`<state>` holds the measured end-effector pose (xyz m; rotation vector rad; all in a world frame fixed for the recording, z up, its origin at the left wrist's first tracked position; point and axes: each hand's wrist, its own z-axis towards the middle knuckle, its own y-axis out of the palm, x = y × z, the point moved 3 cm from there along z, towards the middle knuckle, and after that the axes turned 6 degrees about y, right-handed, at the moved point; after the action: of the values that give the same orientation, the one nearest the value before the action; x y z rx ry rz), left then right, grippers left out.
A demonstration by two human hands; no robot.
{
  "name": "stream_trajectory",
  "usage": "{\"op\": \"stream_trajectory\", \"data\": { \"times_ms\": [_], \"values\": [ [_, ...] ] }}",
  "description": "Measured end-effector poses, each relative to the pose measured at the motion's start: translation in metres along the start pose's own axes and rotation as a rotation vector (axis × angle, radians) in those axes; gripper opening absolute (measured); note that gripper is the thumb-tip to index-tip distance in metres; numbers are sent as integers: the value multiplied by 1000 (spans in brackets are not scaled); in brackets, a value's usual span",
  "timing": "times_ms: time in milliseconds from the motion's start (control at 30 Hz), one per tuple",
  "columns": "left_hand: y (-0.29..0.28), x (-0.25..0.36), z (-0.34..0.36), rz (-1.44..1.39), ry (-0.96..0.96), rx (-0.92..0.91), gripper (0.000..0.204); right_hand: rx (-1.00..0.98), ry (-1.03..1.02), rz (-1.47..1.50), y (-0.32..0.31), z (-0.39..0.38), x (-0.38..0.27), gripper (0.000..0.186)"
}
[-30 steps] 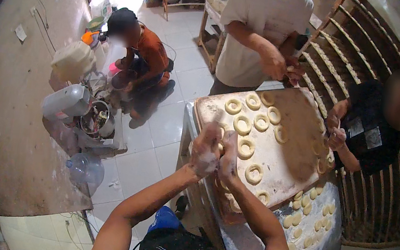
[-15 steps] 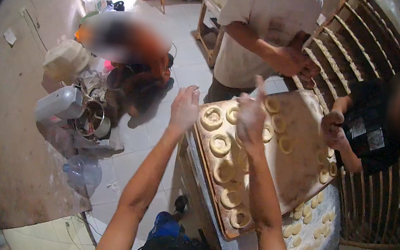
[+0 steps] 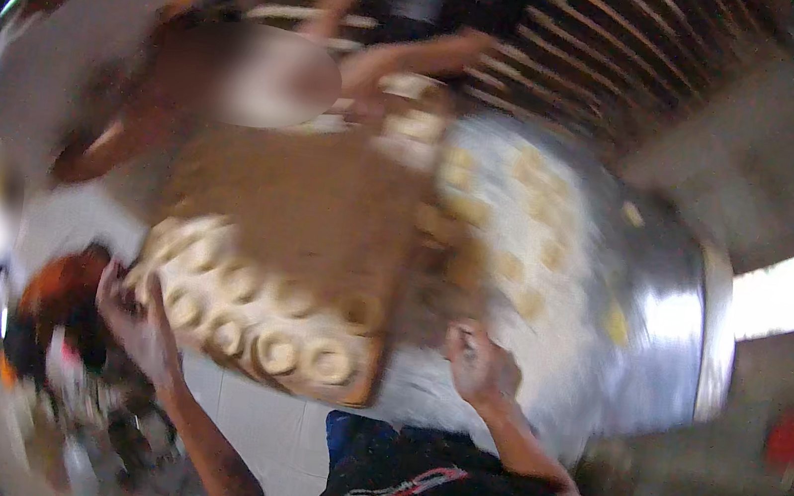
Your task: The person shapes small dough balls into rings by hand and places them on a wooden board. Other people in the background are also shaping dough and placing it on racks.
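A shiny metal worktop, dusted white with flour over much of its surface, carries scattered pale-yellow dough pieces, blurred in outline. On its left part rests a broad brown board, with rows of dough rings lying along the near side.

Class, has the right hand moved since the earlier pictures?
Yes: the right hand moved rightward, from above the wooden board to above the floured table.

Pale dough rings on board
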<state>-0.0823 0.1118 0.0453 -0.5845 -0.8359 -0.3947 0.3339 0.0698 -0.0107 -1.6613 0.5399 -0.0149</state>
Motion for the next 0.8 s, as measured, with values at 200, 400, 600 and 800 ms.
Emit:
{"op": "stream_trajectory", "data": {
  "times_ms": [200, 400, 600, 800],
  "values": [
    [211, 189, -209, -604, 30, -967, 21, 368, -172, 673, -27, -45, 119, 10],
    [391, 227, -257, 142, 630, -804, 37, 493, -119, 737, -63, -58, 234, 9],
    [364, 298, -283, -494, -105, -1003, 27, 359, -91, 1044, -98, -26, 280, 8],
    [271, 351, -351, -632, -414, -985, 19, -45, -111, 1588, -130, 40, 264, 21]
  ]
}}
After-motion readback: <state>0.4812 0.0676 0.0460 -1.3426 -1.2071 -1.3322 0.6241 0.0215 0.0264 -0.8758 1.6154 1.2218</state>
